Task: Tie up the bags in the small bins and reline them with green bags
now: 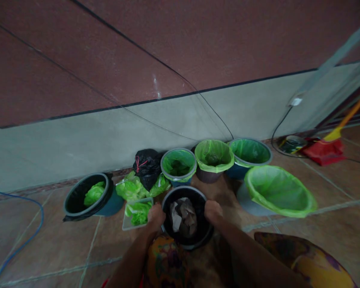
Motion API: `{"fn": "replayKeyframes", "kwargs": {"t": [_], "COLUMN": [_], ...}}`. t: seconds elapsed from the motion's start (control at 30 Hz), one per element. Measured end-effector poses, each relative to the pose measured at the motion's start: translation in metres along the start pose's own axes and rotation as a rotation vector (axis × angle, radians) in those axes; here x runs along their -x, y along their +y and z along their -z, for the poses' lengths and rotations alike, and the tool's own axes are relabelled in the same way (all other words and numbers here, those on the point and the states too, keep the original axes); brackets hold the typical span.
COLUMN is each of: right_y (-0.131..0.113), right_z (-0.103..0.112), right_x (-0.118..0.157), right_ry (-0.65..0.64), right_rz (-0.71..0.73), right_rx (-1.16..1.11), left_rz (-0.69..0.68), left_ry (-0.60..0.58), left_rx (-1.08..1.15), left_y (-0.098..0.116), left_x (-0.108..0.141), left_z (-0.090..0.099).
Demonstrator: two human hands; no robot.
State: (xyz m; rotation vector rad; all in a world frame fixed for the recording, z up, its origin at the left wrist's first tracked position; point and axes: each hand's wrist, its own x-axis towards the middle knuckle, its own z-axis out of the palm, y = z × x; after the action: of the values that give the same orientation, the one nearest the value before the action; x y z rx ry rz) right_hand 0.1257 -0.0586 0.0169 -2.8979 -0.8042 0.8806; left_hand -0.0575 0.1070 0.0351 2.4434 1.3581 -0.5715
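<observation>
Between my knees stands a round trash bin (199, 192) with a black liner. Crumpled brown and whitish paper (184, 216) lies inside it. My left hand (157, 216) is closed at the left side of its rim, and my right hand (213, 211) is closed at the right side; the fingertips are partly hidden. Close to my left hand is a clear plastic tub (129, 224) holding green plastic bags (141, 212). Behind it, a tied black garbage bag (147, 166) with a red tie rests on filled green bags (130, 187).
At the left, a black-lined bin (115, 204) holds a green bag. Green-lined bins (179, 176), (214, 170), (250, 164) line the wall, and a larger green-lined bin (255, 204) stands at right. Farther right are a red dustpan (325, 152) and cables. A blue hose (42, 218) lies left.
</observation>
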Motion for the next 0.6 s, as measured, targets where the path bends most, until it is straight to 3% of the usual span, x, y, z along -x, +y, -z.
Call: {"fn": "replayKeyframes", "kwargs": {"t": [0.23,0.6], "right_y": [0.003,0.008], "right_z": [-0.011,-0.026], "right_x": [-0.005,0.005], "right_ry": [0.028,0.129], "right_rz": [-0.064,-0.031], "right_rx": [-0.038,-0.132], "left_rz": [0.037,0.099], "left_ry": [0.009,0.060], "left_rx": [0.021,0.058], "left_y": [0.003,0.004], "left_x": [-0.001,-0.003], "left_z": [-0.002,-0.002]}}
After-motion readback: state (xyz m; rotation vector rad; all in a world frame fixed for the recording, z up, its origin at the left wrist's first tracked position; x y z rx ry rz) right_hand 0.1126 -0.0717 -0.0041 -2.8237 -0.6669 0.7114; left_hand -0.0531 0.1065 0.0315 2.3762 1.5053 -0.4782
